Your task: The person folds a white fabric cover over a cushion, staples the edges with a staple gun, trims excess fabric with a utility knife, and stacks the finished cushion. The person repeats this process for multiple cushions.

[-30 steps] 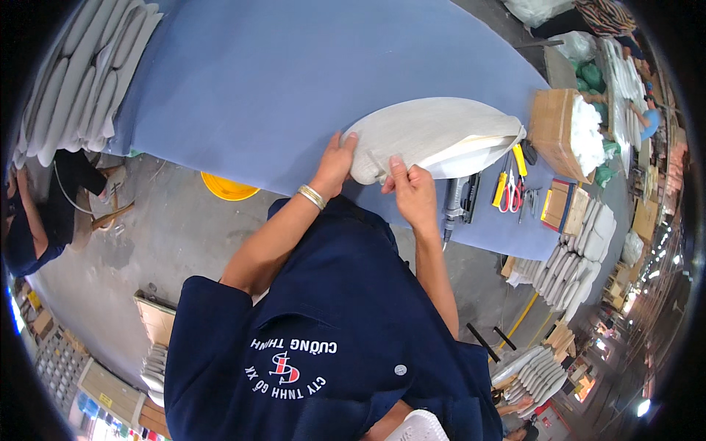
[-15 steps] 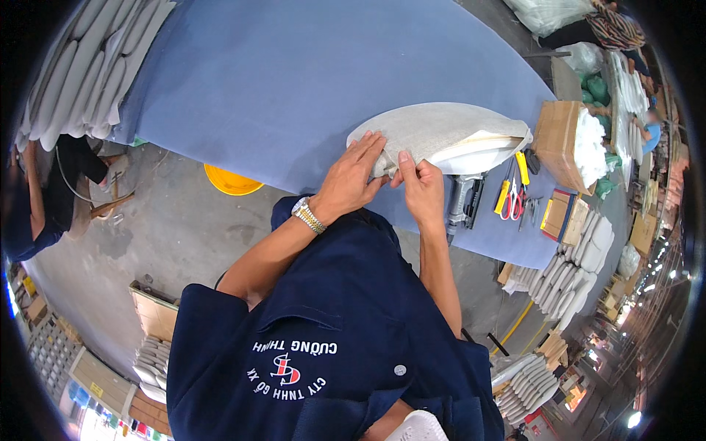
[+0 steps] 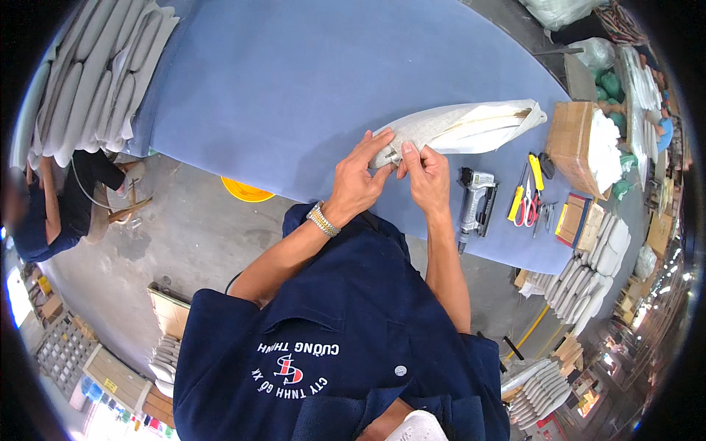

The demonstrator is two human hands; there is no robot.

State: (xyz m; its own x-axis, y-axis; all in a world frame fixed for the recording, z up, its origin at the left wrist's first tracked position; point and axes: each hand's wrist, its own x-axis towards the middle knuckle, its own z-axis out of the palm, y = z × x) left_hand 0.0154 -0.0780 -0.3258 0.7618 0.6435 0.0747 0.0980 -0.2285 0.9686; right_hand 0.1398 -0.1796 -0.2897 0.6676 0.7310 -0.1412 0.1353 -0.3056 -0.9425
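Both hands are bunched up close together at the left end of a pale grey cushion (image 3: 471, 126), pinching it there. The left hand (image 3: 357, 178) has its fingers laid over the tip and its thumb underneath near the edge, while the right hand (image 3: 429, 175) grips the same end just beside it, thumb on top. The cushion is up over the near edge of a big blue table (image 3: 287, 88), its long body pointing off to the right, with a paler strip along the side facing the person; can't really tell how much of it touches the tabletop. Just past the right hand there's a grey staple gun (image 3: 478, 202) lying on the table, then red-handled scissors (image 3: 526, 212) near a yellow-handled tool (image 3: 537, 173). Further right sits a cardboard box (image 3: 570, 140) with fluffy white stuffing (image 3: 607, 151) in it. Over at the far left is a fat stack of grey pads (image 3: 99, 81), a yellow tub (image 3: 246, 189) shows below the table edge, and another person (image 3: 48, 209) is off to the left, arm partly visible.
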